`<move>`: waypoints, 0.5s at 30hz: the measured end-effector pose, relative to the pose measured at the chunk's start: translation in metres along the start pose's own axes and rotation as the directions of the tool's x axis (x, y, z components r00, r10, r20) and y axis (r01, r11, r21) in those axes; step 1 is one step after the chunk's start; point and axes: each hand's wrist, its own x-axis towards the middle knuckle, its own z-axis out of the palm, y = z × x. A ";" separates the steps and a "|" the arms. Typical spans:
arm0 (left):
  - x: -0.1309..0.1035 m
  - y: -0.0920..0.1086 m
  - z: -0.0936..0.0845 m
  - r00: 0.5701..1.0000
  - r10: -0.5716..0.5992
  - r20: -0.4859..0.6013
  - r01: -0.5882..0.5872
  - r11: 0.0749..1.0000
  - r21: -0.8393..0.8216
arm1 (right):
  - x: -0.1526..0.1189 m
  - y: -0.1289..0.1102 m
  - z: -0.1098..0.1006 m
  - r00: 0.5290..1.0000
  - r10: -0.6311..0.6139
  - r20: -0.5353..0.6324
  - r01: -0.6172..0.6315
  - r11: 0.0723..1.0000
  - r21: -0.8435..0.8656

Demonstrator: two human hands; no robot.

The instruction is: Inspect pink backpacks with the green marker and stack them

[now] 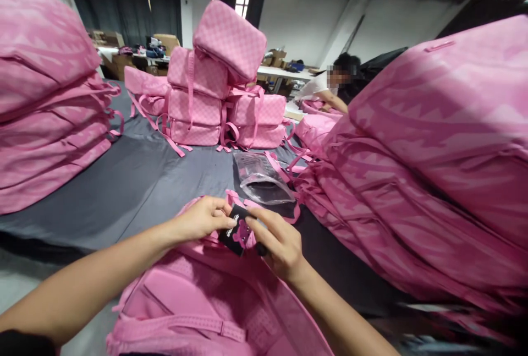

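A pink backpack (198,295) lies in front of me at the table's near edge. Above its top I hold a black hang tag (236,233) with a pink figure and white lettering. My left hand (206,217) pinches the tag's left side between thumb and fingers. At its upper right edge, the closed fingers of my right hand (280,240) grip the tag too. A small dark object (260,248) shows beneath my right hand; its kind is unclear. Pink straps lie just behind the tag.
On the dark-covered table (140,180), a clear plastic bag (264,180) lies beyond my hands. Tall piles of pink backpacks stand left (45,92) and right (433,169). Checked pink bags (198,97) are stacked at the back. Another person (325,83) bends over pink bags behind the right pile.
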 end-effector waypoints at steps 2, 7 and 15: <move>-0.010 -0.002 0.006 0.982 0.066 -0.176 -0.065 0.998 0.010 | 0.005 -0.016 0.004 0.937 0.346 -0.041 -0.339 0.932 0.132; -0.031 -0.009 0.009 0.938 0.182 -0.297 -0.175 0.983 0.050 | 0.013 -0.036 0.014 0.682 0.677 0.276 -0.730 0.606 0.314; -0.084 -0.077 -0.029 0.891 0.180 -0.417 0.077 0.845 0.530 | 0.015 -0.028 0.029 0.612 0.522 0.595 -0.546 0.823 -0.160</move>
